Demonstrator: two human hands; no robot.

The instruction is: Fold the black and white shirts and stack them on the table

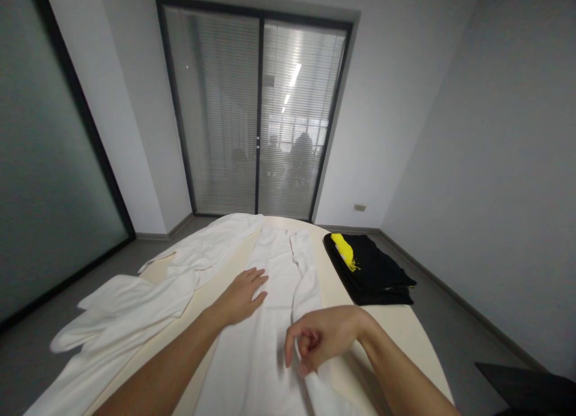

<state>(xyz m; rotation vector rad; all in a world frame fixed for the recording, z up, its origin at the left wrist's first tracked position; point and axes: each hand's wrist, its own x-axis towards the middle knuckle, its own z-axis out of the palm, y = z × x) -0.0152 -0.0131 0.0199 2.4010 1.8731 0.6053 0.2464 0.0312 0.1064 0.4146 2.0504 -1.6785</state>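
A long white garment lies lengthwise down the middle of the table, with a folded-over strip along its right side. My left hand rests on its left edge, palm down, fingers spread. Over the right part of the cloth is my right hand, its fingers curled and pinched at a fold near the lower right edge. The fingertips of that hand meet the white cloth.
Another white garment lies rumpled along the left and hangs over the edge. Folded black clothes with a yellow print are stacked at the right of the rounded cream table. A dark object is at the lower right.
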